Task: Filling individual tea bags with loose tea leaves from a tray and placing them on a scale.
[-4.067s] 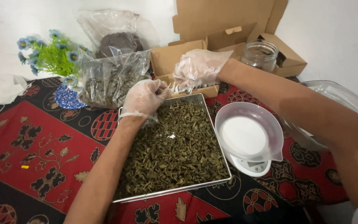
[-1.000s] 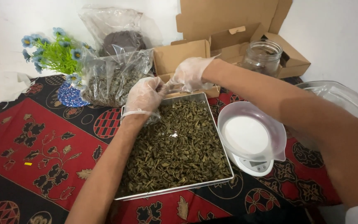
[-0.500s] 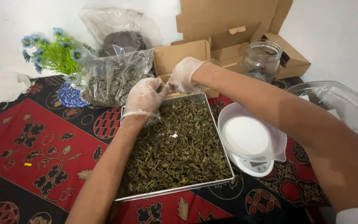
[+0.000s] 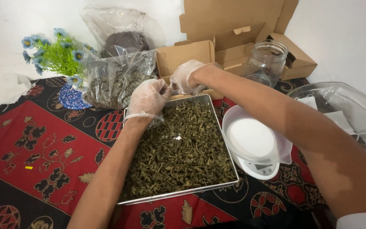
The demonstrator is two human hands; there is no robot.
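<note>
A square metal tray (image 4: 178, 193) full of dried green-brown leaves (image 4: 178, 148) lies on a red and black patterned cloth (image 4: 43, 140). Both hands wear thin clear plastic gloves. My left hand (image 4: 148, 99) hovers over the tray's far left corner with its fingers pinched. My right hand (image 4: 186, 76) reaches in from the right and meets it fingertip to fingertip, just in front of an open cardboard box (image 4: 183, 55). A small pale piece is pinched between the two hands; what it is cannot be made out.
A white kitchen scale (image 4: 259, 169) with a clear bowl (image 4: 255, 135) stands right of the tray. A glass jar (image 4: 267, 59), more cardboard boxes, two plastic bags of leaves (image 4: 115, 80), blue artificial flowers (image 4: 56, 55) and a clear plastic container (image 4: 348, 110) surround it.
My right hand has come from the cardboard box leftwards to my left hand, and the fingertips now meet. My left hand has barely moved.
</note>
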